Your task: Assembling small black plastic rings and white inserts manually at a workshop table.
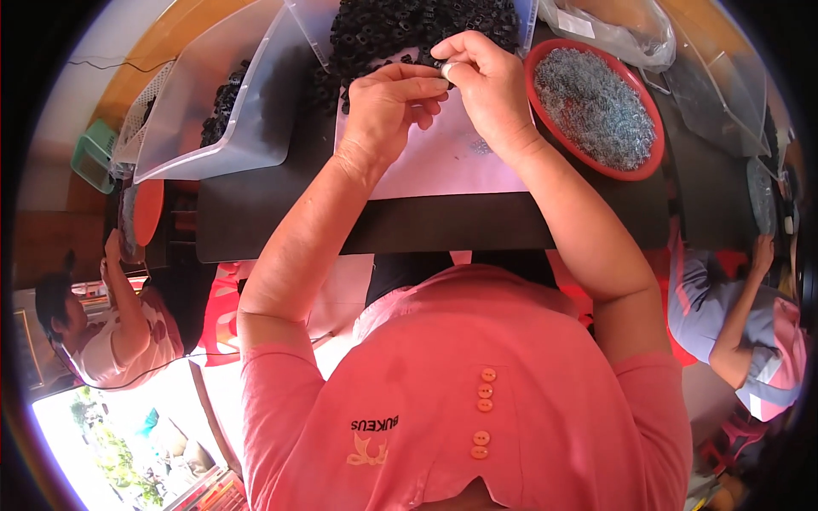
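My left hand (pixel 388 106) and my right hand (pixel 496 95) meet over a pale pink sheet (pixel 443 170) on the dark table. Their thumbs and forefingers are closed together around a small black part, mostly hidden by the fingertips. Just beyond my hands lies a heap of black plastic parts (pixel 375 34), partly inside a clear bin and spilling out toward the sheet. A few small metal pieces (pixel 480 146) rest on the sheet near my right wrist. To the right stands a red bowl (pixel 658 140) filled with small silvery metal pieces (pixel 596 106).
A translucent bin (pixel 183 102) holding black parts leans at the left, with a green basket (pixel 94 153) beyond it. A clear plastic bag (pixel 630 34) lies at the back right beside another clear bin (pixel 720 94). Other people sit at left (pixel 119 328) and right (pixel 741 324).
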Action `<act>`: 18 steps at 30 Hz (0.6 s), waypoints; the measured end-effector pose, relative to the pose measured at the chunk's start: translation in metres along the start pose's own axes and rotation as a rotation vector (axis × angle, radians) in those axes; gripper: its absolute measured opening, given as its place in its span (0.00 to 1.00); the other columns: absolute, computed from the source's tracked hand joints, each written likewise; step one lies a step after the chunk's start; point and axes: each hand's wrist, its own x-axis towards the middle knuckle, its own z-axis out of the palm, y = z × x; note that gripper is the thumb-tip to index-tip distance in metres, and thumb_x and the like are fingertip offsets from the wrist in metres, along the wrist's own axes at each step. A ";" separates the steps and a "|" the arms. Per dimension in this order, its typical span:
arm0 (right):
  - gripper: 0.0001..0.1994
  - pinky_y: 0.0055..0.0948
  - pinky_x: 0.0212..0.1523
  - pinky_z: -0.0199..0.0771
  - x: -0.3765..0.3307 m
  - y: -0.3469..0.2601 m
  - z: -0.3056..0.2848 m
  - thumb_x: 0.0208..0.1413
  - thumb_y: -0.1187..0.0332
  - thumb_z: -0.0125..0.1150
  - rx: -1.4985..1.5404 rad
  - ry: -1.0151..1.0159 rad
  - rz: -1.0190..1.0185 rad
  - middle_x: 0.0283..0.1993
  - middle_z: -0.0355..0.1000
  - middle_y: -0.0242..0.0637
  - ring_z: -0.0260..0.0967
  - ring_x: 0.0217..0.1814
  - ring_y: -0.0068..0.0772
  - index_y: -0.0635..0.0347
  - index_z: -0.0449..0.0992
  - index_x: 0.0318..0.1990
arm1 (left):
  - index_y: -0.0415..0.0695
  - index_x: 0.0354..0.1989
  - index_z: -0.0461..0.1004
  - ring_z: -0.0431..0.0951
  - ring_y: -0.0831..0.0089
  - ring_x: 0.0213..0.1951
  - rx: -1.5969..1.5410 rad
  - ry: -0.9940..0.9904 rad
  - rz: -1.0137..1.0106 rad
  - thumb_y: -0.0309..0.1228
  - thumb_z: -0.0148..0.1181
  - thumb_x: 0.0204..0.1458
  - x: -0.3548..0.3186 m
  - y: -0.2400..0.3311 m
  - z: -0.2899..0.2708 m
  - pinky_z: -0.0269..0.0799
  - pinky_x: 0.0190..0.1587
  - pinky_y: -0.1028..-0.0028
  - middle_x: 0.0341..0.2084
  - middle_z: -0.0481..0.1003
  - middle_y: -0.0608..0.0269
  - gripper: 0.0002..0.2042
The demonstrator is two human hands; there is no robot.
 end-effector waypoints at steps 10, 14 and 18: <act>0.11 0.21 0.32 0.70 -0.003 0.005 0.005 0.46 0.81 0.54 0.210 -0.026 0.097 0.23 0.73 0.32 0.70 0.27 0.20 0.64 0.77 0.37 | 0.33 0.37 0.74 0.74 0.72 0.25 -0.215 0.025 -0.016 0.19 0.63 0.51 -0.003 -0.022 -0.011 0.69 0.25 0.75 0.26 0.76 0.57 0.07; 0.11 0.21 0.33 0.71 0.005 -0.011 -0.008 0.46 0.79 0.55 0.184 -0.072 0.189 0.27 0.75 0.32 0.70 0.29 0.19 0.65 0.77 0.39 | 0.34 0.38 0.73 0.76 0.71 0.24 -0.090 0.074 0.021 0.18 0.62 0.50 -0.007 -0.012 -0.006 0.69 0.23 0.75 0.26 0.77 0.57 0.08; 0.11 0.20 0.37 0.67 0.013 -0.020 -0.020 0.49 0.73 0.54 0.172 -0.258 0.225 0.30 0.75 0.30 0.69 0.33 0.19 0.63 0.77 0.41 | 0.33 0.34 0.74 0.76 0.73 0.21 -0.001 0.063 0.122 0.18 0.65 0.46 -0.008 -0.010 -0.006 0.68 0.18 0.78 0.23 0.77 0.58 0.08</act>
